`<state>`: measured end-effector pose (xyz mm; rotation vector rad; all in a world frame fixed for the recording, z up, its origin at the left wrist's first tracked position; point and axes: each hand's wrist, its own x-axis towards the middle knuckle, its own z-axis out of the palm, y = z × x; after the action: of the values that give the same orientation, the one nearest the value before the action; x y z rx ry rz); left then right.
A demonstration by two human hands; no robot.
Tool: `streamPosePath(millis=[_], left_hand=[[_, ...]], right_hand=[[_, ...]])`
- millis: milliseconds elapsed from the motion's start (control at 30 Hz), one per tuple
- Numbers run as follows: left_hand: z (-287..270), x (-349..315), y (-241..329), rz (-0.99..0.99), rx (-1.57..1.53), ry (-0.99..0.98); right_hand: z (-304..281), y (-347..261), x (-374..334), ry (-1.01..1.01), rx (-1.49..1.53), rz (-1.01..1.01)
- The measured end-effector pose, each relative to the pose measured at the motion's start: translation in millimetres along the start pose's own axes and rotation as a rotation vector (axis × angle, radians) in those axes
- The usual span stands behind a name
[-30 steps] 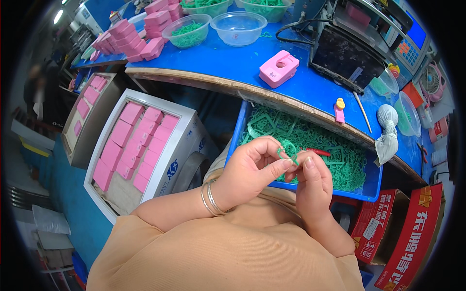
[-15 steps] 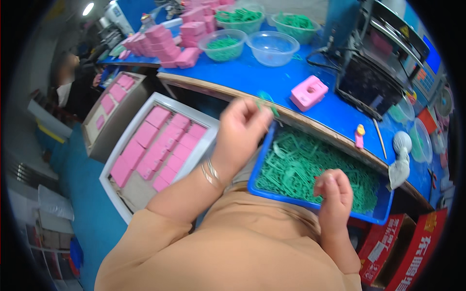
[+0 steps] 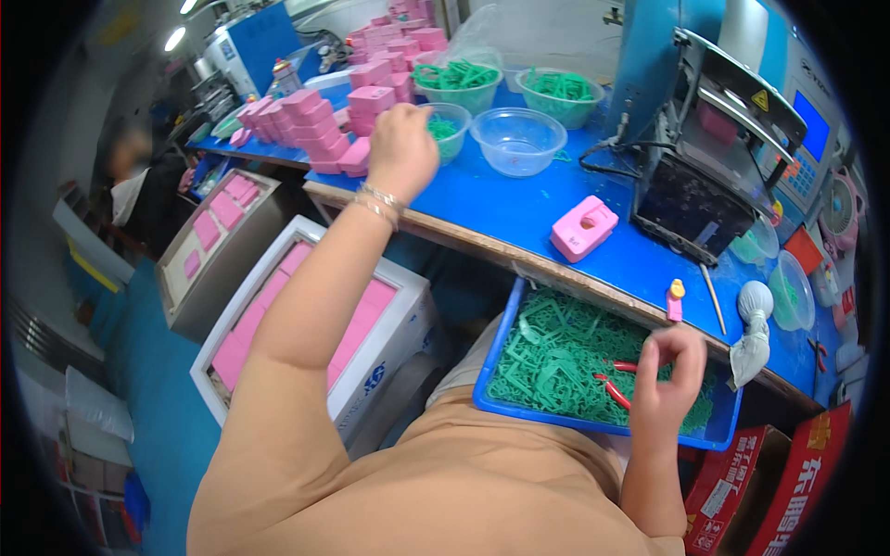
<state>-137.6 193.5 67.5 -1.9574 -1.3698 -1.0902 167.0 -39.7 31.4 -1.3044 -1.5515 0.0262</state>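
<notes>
1. Over the clear bowl (image 3: 443, 130) of green parts at the bench back, your left hand (image 3: 400, 153) is curled; contents unclear. Release low inside the rim.
2. Your right hand (image 3: 669, 371) pinches, fingertips together, above the blue tray (image 3: 593, 422) of green plastic frames (image 3: 556, 357); keep it there.

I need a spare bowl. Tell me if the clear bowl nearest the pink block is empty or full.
Empty. The clear bowl shows only the blue table through its bottom, while the bowl by the left hand holds green pieces.

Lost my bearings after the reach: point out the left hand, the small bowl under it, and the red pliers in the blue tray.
left hand (image 3: 400, 148), head view, back of the hand.
small bowl (image 3: 451, 137), head view, right rim.
red pliers (image 3: 614, 387), head view, handle.
</notes>
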Motion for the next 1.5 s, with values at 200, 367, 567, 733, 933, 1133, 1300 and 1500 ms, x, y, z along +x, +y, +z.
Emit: streamPosePath(millis=[200, 367, 567, 733, 933, 1133, 1300, 1500], left_hand=[[-31.9, -26.9, 143.0, 0.111, -0.233, -0.538], [-2.9, -37.9, 165.6, 0.034, -0.285, -0.624], [-40.4, -72.6, 180.4, -0.309, -1.499, -0.93], [-64.8, -98.1, 191.8, -0.655, -2.075, -0.838], [-69.4, -114.6, 199.5, -1.029, -2.543, -0.91], [-76.4, -120.4, 205.7, -1.242, -2.439, -0.923], [-74.5, -123.6, 199.4, -0.822, -2.275, -1.254], [-87.3, -116.1, 203.0, -0.713, -1.929, -1.048]], right_hand=[[-13.1, 49.2, 36.7, -0.051, -0.658, 0.015], [-9.2, 46.2, 39.2, -0.089, -0.344, 0.135], [-5.4, 36.3, 22.4, -0.029, 0.136, -0.106], [-8.4, 1.3, 6.9, -0.155, 0.242, -0.341], [6.3, -8.9, -28.0, -0.35, 0.707, 0.017], [8.1, -14.5, -28.7, -0.38, 0.847, 0.159], [0.8, -13.3, -21.4, -0.297, 1.069, 0.359], [-9.7, -1.3, -10.8, -0.166, 0.991, 0.41]])
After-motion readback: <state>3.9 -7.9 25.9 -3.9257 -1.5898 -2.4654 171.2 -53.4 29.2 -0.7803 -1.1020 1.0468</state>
